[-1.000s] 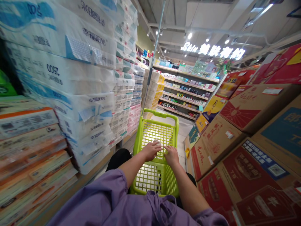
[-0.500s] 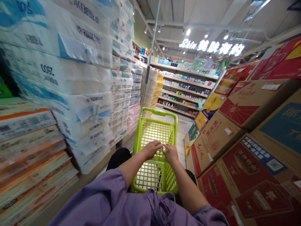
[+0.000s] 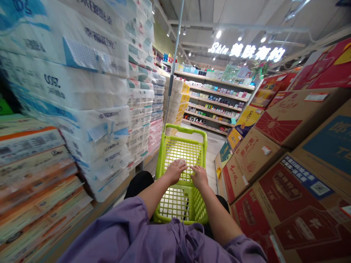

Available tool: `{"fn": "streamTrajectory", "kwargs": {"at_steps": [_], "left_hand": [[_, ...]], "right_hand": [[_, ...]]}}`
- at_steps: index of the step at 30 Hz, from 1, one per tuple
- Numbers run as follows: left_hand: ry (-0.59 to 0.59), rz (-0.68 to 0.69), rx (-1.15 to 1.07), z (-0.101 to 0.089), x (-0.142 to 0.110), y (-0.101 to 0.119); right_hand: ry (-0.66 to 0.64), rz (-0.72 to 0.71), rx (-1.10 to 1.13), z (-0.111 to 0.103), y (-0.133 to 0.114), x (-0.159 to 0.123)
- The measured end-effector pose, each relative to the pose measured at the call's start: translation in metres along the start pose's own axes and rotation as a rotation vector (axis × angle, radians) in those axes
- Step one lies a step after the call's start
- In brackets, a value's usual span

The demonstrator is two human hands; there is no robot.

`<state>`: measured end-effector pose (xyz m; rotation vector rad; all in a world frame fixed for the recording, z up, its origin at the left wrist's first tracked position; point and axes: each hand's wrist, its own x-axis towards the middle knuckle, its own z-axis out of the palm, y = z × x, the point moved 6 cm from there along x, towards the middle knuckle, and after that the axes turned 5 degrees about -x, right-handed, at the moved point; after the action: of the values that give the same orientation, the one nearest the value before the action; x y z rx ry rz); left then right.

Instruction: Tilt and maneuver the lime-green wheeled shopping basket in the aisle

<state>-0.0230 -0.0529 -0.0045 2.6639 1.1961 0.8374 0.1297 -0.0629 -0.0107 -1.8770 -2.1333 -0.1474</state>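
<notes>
A lime-green plastic shopping cart [image 3: 182, 149] stands in a narrow store aisle in front of me, and its baskets look empty. My left hand [image 3: 175, 170] and my right hand [image 3: 199, 176] lie side by side on the cart's handle, fingers curled over it. A thin metal pole [image 3: 173, 69] rises from the cart toward the ceiling. Purple sleeves cover my upper arms at the bottom of the view.
Tall stacks of wrapped tissue packs [image 3: 82, 102] wall the left side. Red and brown cardboard cartons [image 3: 287, 153] are piled along the right. The tiled aisle floor [image 3: 215, 146] runs ahead to shelves of small bottles [image 3: 216, 106] under a lit sign.
The view has crept forward along the aisle with the cart. Both hands stay on the handle in the same grip.
</notes>
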Motion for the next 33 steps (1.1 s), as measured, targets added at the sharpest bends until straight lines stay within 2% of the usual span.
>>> {"fn": "streamTrajectory", "kwargs": {"at_steps": [2,5,6,10,11,15,16,17,18,21,22,23,26,27,28,31,32,33], "left_hand": [[-0.029,0.001,0.050,0.007,-0.002,0.001],[0.025,-0.208,0.140,0.007,-0.003,-0.012],[0.015,-0.229,0.157,0.008,-0.003,-0.014],[-0.095,-0.067,0.164,0.015,0.001,-0.007],[-0.096,-0.077,0.168,0.015,0.002,-0.008],[0.023,-0.394,0.219,0.003,0.000,-0.026],[0.042,-0.434,0.215,0.002,-0.001,-0.028],[0.041,-0.414,0.199,0.003,-0.001,-0.026],[0.015,-0.333,0.176,0.006,0.000,-0.021],[-0.087,-0.019,0.125,0.018,0.001,-0.003],[-0.088,-0.005,0.132,0.019,0.002,-0.003],[-0.061,-0.062,0.149,0.017,0.002,-0.007],[0.089,-0.388,0.206,0.004,0.000,-0.029],[0.111,-0.425,0.206,0.002,-0.001,-0.031],[0.100,-0.390,0.193,0.003,-0.001,-0.029],[-0.050,-0.045,0.128,0.013,0.000,-0.006],[-0.087,0.029,0.119,0.015,-0.002,0.000],[-0.097,0.026,0.125,0.015,-0.003,0.001]], "right_hand": [[-0.001,0.000,-0.005,0.000,0.000,0.000],[0.000,-0.001,-0.002,0.000,-0.001,0.000],[-0.001,-0.002,-0.001,0.000,-0.001,0.000],[-0.004,0.005,-0.004,-0.001,-0.001,-0.001],[-0.005,0.008,-0.004,-0.001,-0.001,-0.001],[0.002,-0.004,0.000,0.000,-0.001,-0.001],[0.003,-0.007,0.001,0.000,-0.001,-0.001],[0.004,-0.008,0.001,0.000,-0.001,-0.001],[0.005,-0.008,0.000,0.000,-0.001,-0.001],[0.009,-0.012,0.002,0.000,-0.001,-0.001],[0.011,-0.012,0.002,0.000,-0.001,-0.001],[0.012,-0.011,0.003,0.000,-0.001,-0.001],[0.008,-0.003,0.002,0.000,-0.001,-0.001],[0.005,-0.003,0.002,0.000,-0.001,-0.001],[0.003,-0.004,0.001,0.000,-0.001,-0.001],[-0.001,-0.002,-0.004,0.000,-0.002,-0.001],[-0.001,0.001,-0.006,0.000,-0.002,-0.001],[-0.002,0.003,-0.007,0.000,-0.002,-0.001]]}}
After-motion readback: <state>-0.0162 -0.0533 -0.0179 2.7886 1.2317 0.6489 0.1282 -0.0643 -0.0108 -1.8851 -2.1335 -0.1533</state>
